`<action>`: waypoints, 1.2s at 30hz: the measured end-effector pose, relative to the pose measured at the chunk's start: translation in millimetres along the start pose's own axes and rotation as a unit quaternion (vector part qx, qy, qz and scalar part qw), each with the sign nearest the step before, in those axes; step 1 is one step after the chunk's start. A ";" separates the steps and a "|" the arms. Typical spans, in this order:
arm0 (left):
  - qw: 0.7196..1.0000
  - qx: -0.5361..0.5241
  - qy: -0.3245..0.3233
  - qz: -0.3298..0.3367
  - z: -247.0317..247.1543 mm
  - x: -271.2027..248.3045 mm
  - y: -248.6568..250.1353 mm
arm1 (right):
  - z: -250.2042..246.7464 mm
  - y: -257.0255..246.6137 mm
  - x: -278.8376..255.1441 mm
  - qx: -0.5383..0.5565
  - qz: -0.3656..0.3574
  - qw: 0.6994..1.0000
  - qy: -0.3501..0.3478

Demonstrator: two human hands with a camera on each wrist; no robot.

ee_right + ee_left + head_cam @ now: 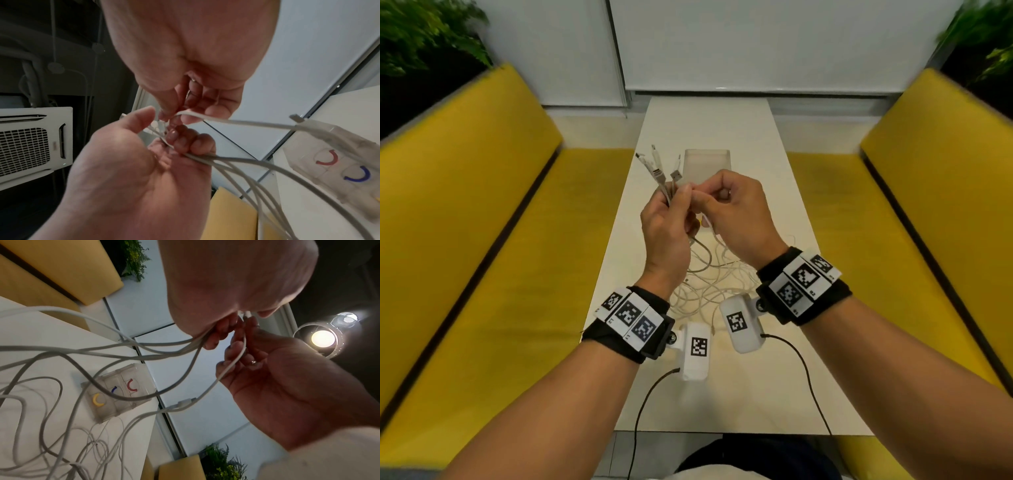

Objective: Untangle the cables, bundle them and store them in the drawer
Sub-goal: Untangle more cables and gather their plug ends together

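Note:
Both hands are raised over the white table (767,154). My left hand (677,200) grips a bunch of white cables (659,176) just below their plugs, which stick up past the fingers. My right hand (703,202) pinches one more white cable (236,122) right beside the left thumb; its plug (185,402) hangs loose. From the left fist (185,142) the cables (144,352) run down into a loose tangle (709,284) on the table. A clear drawer box (123,391) with yellow, blue and red handles stands behind the hands.
Yellow benches (482,240) flank the narrow table on both sides. Plants (421,37) stand behind the bench backs. Black leads (801,363) from the wrist cameras trail over the table's near edge.

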State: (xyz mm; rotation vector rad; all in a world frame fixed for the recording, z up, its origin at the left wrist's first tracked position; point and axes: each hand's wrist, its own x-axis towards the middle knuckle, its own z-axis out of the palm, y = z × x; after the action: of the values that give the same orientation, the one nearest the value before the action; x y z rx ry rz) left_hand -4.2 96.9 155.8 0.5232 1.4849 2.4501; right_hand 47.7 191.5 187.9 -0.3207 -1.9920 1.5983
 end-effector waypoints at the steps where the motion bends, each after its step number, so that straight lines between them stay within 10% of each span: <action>1: 1.000 0.013 0.005 -0.001 0.5 0.0 -0.6 | 1.0 1.1 0.3 -0.008 0.000 1.000 0.009; 8: 0.996 0.065 0.060 0.015 1.3 11.9 11.0 | -8.4 7.2 -3.3 0.064 0.028 0.994 -0.082; 18: 0.992 -0.057 0.110 0.033 -9.0 32.8 43.9 | -43.8 95.4 -15.1 -0.257 0.093 0.944 -0.183; 28: 0.987 -0.067 0.137 0.050 -21.4 35.5 47.8 | -65.1 131.1 -18.5 -0.349 0.108 0.900 -0.237; 36: 0.989 -0.065 0.133 0.025 -29.0 32.9 50.9 | -89.3 133.0 -9.5 -0.372 0.137 0.916 -0.065</action>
State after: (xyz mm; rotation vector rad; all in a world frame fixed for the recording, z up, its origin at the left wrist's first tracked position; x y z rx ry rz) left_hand -46.7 62.3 194.7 0.2159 1.4046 2.7201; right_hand 84.5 294.4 70.5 -0.8253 -2.7011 0.9422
